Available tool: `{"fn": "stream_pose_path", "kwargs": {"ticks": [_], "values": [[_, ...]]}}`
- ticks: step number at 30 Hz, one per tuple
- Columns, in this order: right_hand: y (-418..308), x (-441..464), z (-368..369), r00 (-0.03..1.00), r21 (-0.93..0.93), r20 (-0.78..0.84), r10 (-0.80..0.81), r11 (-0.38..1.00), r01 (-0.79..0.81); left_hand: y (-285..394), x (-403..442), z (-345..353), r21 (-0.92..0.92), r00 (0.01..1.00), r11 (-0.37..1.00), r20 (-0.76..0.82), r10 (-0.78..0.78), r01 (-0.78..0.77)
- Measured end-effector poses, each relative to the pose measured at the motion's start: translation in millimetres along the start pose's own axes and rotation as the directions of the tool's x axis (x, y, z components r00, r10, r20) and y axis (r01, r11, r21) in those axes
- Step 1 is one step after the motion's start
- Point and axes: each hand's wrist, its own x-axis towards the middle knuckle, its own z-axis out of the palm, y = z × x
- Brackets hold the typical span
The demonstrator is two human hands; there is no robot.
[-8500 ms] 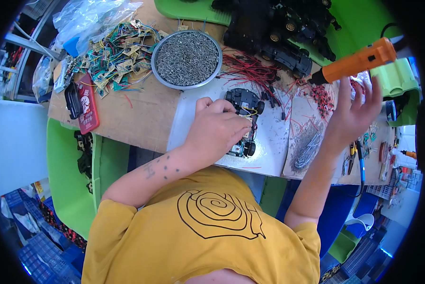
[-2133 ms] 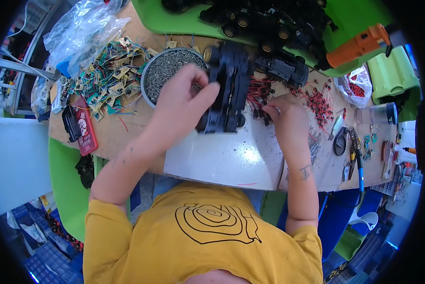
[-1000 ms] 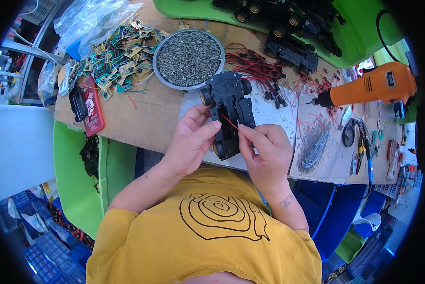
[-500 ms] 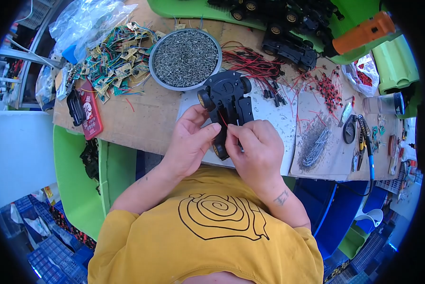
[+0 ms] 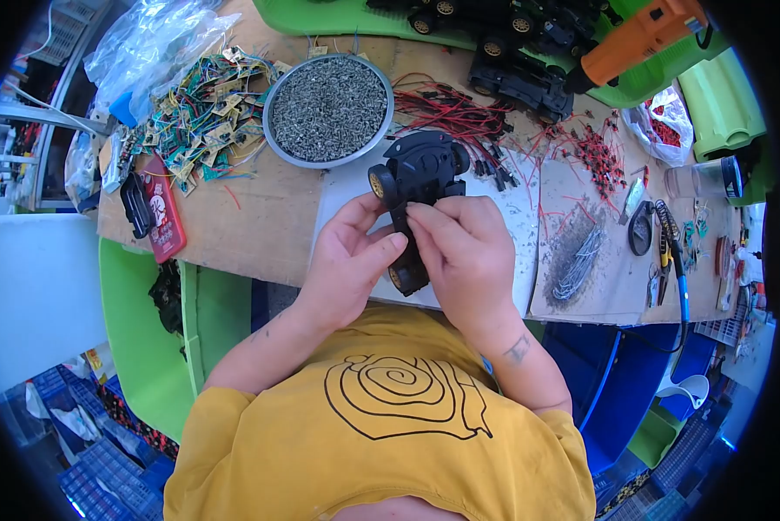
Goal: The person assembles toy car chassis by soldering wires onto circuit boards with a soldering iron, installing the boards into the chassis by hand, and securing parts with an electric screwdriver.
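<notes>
A black toy car chassis with gold-rimmed wheels is tilted underside up between my hands, above a white sheet on the table. My left hand grips its left side, thumb on the edge between the two left wheels. My right hand is closed, its thumb and index fingertips pinched together against the middle of the underside. Those fingers cover what lies between them; no wire shows there now.
Behind the chassis stands a round bowl of small screws. Wired circuit boards lie left, red wires right. A soldering iron, a bundle of thin metal wire and an orange power tool are further right.
My right fingertips have moved up and slightly left along the chassis. The red wire seen at them before is now hidden. My left hand keeps its hold.
</notes>
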Motion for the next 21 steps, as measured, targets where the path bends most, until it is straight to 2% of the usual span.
{"fn": "stream_pose_path", "kwargs": {"ticks": [2,3,5,7,9,10,11,13,15,17,19,21], "values": [[-0.8,1.1,-8.4,0.992,0.155,0.032,0.124,0.98,-0.127,4.7,-3.4,5.0,0.117,0.999,0.992,0.029,0.038,-0.041],[-3.3,1.1,-13.8,0.992,0.155,0.033,0.124,0.98,-0.127,5.5,-2.8,5.4,0.117,0.999,0.992,0.028,0.038,-0.041],[-7.4,-0.7,-25.8,0.865,0.321,0.211,0.455,0.804,-0.501,7.1,2.4,6.8,0.489,0.982,0.851,0.082,0.171,-0.189],[-0.3,-4.8,-31.1,0.85,0.366,0.176,0.496,0.769,-0.524,16.4,8.1,9.8,0.441,0.977,0.872,0.067,0.201,-0.21],[13.6,-15.2,-34.8,0.628,0.516,0.36,0.69,0.413,-0.75,29.7,14.5,14.8,0.347,0.965,0.903,0.023,0.262,-0.254],[19.2,-20.0,-35.1,0.588,0.502,0.416,0.694,0.365,-0.785,35.0,17.8,18.0,0.32,0.947,0.897,0.007,0.32,-0.305],[24.3,-26.8,-33.4,0.589,0.5,0.417,0.693,0.366,-0.785,40.3,19.8,21.3,0.319,0.947,0.897,0.006,0.322,-0.306],[30.7,-36.7,-30.0,0.749,0.12,0.24,0.617,0.747,-0.654,46.6,22.4,26.4,0.433,0.951,0.852,0.043,0.305,-0.293],[24.5,-30.4,-31.6,0.765,0.188,0.228,0.602,0.744,-0.642,36.9,23.3,33.7,0.418,0.964,0.87,0.069,0.256,-0.261],[15.2,-17.8,-29.3,0.889,0.428,0.176,0.424,0.78,-0.457,28.6,20.6,42.2,0.342,0.969,0.918,0.208,0.137,-0.203],[18.0,-15.0,-30.9,0.893,0.426,0.186,0.41,0.785,-0.45,25.7,23.0,44.2,0.331,0.953,0.907,0.237,0.187,-0.26],[23.7,-15.0,-31.5,0.9,0.415,0.187,0.393,0.799,-0.435,31.7,26.7,34.0,0.532,0.989,0.834,0.105,0.105,-0.145]]}}
